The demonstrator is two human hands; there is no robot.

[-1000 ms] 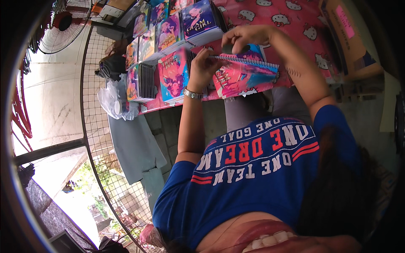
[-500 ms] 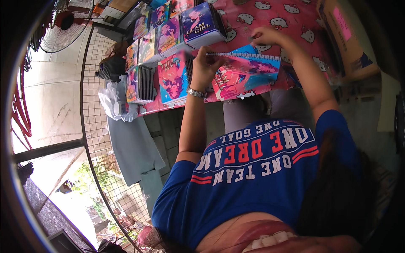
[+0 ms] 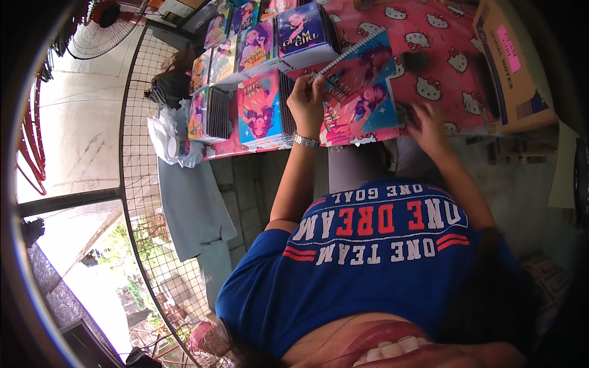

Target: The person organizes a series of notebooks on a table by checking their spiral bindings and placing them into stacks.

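Observation:
My left hand (image 3: 305,101) pinches one end of a spiral notebook (image 3: 363,64) by its coil. The coil runs slantwise, its far end raised away from me. Below it another notebook (image 3: 371,110) with a pink and blue cover lies at the table's near edge. My right hand (image 3: 429,127) is low at the table edge, just right of that notebook. Its fingers reach down beside a small dark item that I cannot make out, and motion blurs them. Left of my left hand stands a stack of pink and blue notebooks (image 3: 259,113).
More notebook stacks (image 3: 254,46) fill the table's far left. A cardboard box (image 3: 512,67) stands at the right on the pink patterned tablecloth (image 3: 429,58). A crumpled plastic bag (image 3: 165,138) hangs at the left corner, near a wire mesh (image 3: 142,116). A fan (image 3: 105,24) is farther back.
My right hand has left the notebook's coil side and dropped toward me to the table edge. The held notebook has swung, its right end now tilted up and away.

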